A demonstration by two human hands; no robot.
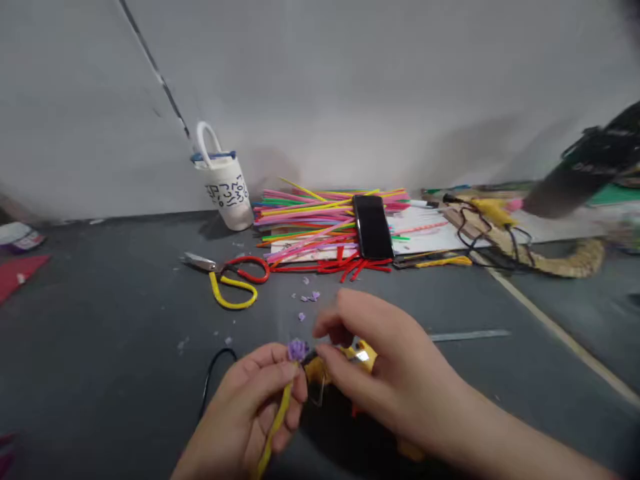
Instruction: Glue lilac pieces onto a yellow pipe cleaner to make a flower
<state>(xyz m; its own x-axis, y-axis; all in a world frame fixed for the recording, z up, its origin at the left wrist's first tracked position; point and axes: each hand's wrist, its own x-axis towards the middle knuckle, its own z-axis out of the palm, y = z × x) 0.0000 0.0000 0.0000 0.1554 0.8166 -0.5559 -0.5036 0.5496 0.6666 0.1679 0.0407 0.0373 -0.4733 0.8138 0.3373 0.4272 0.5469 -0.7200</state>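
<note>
Purple tuft (298, 349) w/ yellow stem (278, 420): L hand (255, 393) grip clamped on stem; R hand (383, 353) grip can't tell (blurry).

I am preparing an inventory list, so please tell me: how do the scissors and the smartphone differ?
The scissors have one red and one yellow handle; the smartphone is black. The scissors have looped handles, while the smartphone is a flat rectangle. The scissors lie on the dark tabletop; the smartphone lies across colourful strips. Neither is held.
</note>
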